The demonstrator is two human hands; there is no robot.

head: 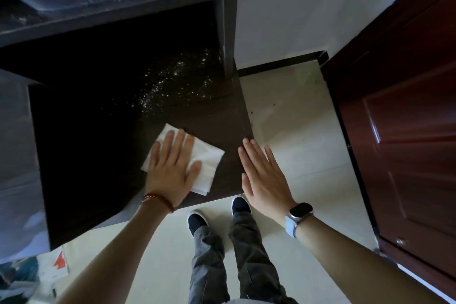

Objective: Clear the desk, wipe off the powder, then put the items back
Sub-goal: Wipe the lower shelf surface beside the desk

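A tissue [197, 163] is being pressed flat on the table [217, 116] by the left hand [170, 170], below the powder [177, 79], while the right hand [261, 175], fingers straight, is being held seemingly just off the edge.

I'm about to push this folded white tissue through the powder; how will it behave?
The tissue looks thin and soft, so it is probably floppy and may bunch unless pressed flat, as the left hand does. It likely slides easily over the smooth dark desk, toward the powder.
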